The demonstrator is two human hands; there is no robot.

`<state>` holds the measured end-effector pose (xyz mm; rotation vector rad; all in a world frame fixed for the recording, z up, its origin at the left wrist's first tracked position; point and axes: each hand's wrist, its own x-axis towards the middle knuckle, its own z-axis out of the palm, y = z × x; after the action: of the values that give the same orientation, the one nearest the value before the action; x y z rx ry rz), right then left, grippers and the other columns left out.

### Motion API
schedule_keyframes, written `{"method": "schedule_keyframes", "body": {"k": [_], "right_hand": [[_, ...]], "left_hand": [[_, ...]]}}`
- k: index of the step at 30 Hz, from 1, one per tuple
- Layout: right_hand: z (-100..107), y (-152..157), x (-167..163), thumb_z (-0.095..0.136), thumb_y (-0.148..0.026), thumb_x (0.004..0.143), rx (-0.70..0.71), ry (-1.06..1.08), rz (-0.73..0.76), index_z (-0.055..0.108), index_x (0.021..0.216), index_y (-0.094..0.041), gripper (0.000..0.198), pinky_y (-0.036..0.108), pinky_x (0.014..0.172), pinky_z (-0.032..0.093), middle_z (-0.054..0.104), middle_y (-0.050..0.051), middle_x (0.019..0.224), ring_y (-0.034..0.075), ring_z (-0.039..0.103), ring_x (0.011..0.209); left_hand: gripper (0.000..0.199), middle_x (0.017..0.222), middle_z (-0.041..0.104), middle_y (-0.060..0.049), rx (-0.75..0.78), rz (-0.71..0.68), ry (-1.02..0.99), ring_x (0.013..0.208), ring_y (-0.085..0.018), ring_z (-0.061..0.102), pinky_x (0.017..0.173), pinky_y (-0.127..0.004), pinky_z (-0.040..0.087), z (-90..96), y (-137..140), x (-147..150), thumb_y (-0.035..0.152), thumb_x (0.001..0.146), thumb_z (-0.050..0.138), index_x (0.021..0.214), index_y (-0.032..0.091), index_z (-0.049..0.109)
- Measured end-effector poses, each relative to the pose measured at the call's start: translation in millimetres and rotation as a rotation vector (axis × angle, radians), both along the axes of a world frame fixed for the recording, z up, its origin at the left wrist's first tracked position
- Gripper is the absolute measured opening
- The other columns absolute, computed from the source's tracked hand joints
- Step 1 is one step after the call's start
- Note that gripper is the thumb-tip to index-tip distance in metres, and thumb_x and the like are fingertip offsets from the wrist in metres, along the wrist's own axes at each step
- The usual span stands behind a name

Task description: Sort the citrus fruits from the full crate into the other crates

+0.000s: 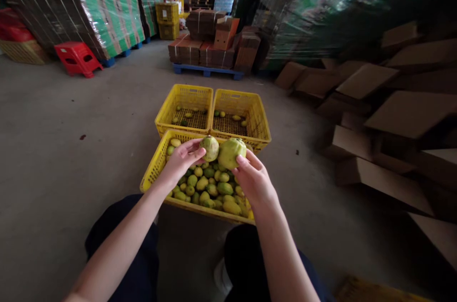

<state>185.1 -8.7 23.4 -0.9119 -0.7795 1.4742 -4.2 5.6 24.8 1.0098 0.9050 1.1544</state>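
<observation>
The near crate is set on the floor just beyond the knees and is filled with fruits. Above it, one fruit is held in the left hand and, to its right, another fruit in the right hand. Just behind it, the far left crate and the far right crate are placed side by side, a few fruits being scattered in each. Farther off, cartons are stacked on a pallet. On the left, a stool is placed before the left stack. On the right, boxes are heaped, seemingly before the right stack, though that side is dim and blurred.
</observation>
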Motion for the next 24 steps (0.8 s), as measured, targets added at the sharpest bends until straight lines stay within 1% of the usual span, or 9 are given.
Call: {"method": "schedule_keyframes", "body": {"k": [3, 7, 10, 13, 15, 17, 20, 22, 24], "right_hand": [[-2.8, 1.6, -2.1, 0.082, -0.040, 0.067, -0.032, 0.044, -0.004, 0.073, 0.099, -0.025, 0.037, 0.039, 0.086, 0.053, 0.076, 0.004, 0.097, 0.024, 0.069, 0.093], [-2.5, 0.9, -10.0, 0.079, -0.041, 0.070, -0.072, 0.073, -0.002, 0.073, 0.095, -0.024, 0.031, 0.037, 0.086, 0.052, 0.076, 0.003, 0.096, 0.025, 0.069, 0.097], [-3.1, 0.1, -15.6, 0.075, -0.042, 0.073, -0.057, 0.081, 0.010, 0.074, 0.097, -0.023, 0.030, 0.036, 0.086, 0.053, 0.076, 0.003, 0.103, 0.026, 0.066, 0.105], [-5.2, -0.1, -19.4, 0.074, -0.041, 0.075, -0.024, 0.084, 0.014, 0.073, 0.100, -0.024, 0.030, 0.037, 0.090, 0.052, 0.074, 0.003, 0.110, 0.027, 0.063, 0.112], [-7.0, -0.1, -21.4, 0.074, -0.042, 0.075, -0.021, 0.083, 0.003, 0.073, 0.101, -0.026, 0.031, 0.038, 0.092, 0.052, 0.074, 0.003, 0.112, 0.027, 0.062, 0.115], [-8.7, -0.5, -23.1, 0.074, -0.043, 0.076, -0.037, 0.069, -0.008, 0.072, 0.104, -0.027, 0.032, 0.040, 0.094, 0.052, 0.073, 0.002, 0.114, 0.027, 0.062, 0.116], [-10.4, -1.7, -25.6, 0.073, -0.046, 0.077, -0.079, 0.009, -0.021, 0.069, 0.109, -0.028, 0.037, 0.043, 0.098, 0.050, 0.071, 0.003, 0.119, 0.028, 0.061, 0.118], [-11.7, -2.9, -26.9, 0.073, -0.047, 0.077, -0.082, -0.048, -0.026, 0.067, 0.112, -0.028, 0.040, 0.045, 0.101, 0.049, 0.070, 0.003, 0.120, 0.028, 0.060, 0.120], [-14.1, -4.0, -27.5, 0.074, -0.047, 0.076, -0.025, -0.120, -0.023, 0.066, 0.114, -0.029, 0.043, 0.046, 0.104, 0.047, 0.070, 0.003, 0.121, 0.028, 0.059, 0.122]], "left_hand": [[0.054, 0.110, 0.072, -0.009, -0.059, 0.018, -0.056, 0.099, -0.026, 0.069, 0.089, -0.044, 0.057, -2.6, 2.4, -0.4, 0.048, 0.068, 0.082, 0.110, 0.018, 0.068], [0.050, 0.108, 0.073, -0.009, -0.085, 0.064, -0.061, 0.093, -0.024, 0.071, 0.083, -0.040, 0.060, -1.9, 2.6, -1.0, 0.046, 0.069, 0.081, 0.109, 0.018, 0.069], [0.050, 0.108, 0.074, -0.009, -0.084, 0.076, -0.013, 0.092, -0.024, 0.072, 0.078, -0.036, 0.061, 1.5, -0.3, -0.6, 0.047, 0.068, 0.081, 0.107, 0.017, 0.072], [0.053, 0.108, 0.075, -0.009, -0.062, 0.082, 0.073, 0.096, -0.026, 0.071, 0.076, -0.035, 0.061, 4.7, -4.0, 0.9, 0.050, 0.070, 0.078, 0.110, 0.016, 0.074], [0.054, 0.110, 0.075, -0.010, -0.036, 0.076, 0.123, 0.101, -0.027, 0.070, 0.079, -0.036, 0.061, 5.1, -5.6, 1.9, 0.051, 0.072, 0.076, 0.114, 0.015, 0.073], [0.057, 0.112, 0.075, -0.010, -0.004, 0.072, 0.167, 0.104, -0.027, 0.070, 0.085, -0.037, 0.060, 4.1, -6.0, 2.5, 0.049, 0.072, 0.077, 0.118, 0.015, 0.071], [0.062, 0.112, 0.075, -0.010, 0.019, 0.075, 0.208, 0.103, -0.026, 0.070, 0.094, -0.038, 0.057, 2.6, -5.6, 2.8, 0.045, 0.071, 0.080, 0.122, 0.014, 0.068], [0.063, 0.111, 0.075, -0.011, 0.015, 0.073, 0.212, 0.103, -0.026, 0.071, 0.094, -0.038, 0.056, 3.0, -5.5, 2.7, 0.045, 0.070, 0.080, 0.123, 0.013, 0.068], [0.063, 0.110, 0.075, -0.011, 0.011, 0.070, 0.217, 0.101, -0.026, 0.071, 0.093, -0.038, 0.057, 4.4, -5.7, 2.4, 0.044, 0.069, 0.081, 0.123, 0.013, 0.068]]}}
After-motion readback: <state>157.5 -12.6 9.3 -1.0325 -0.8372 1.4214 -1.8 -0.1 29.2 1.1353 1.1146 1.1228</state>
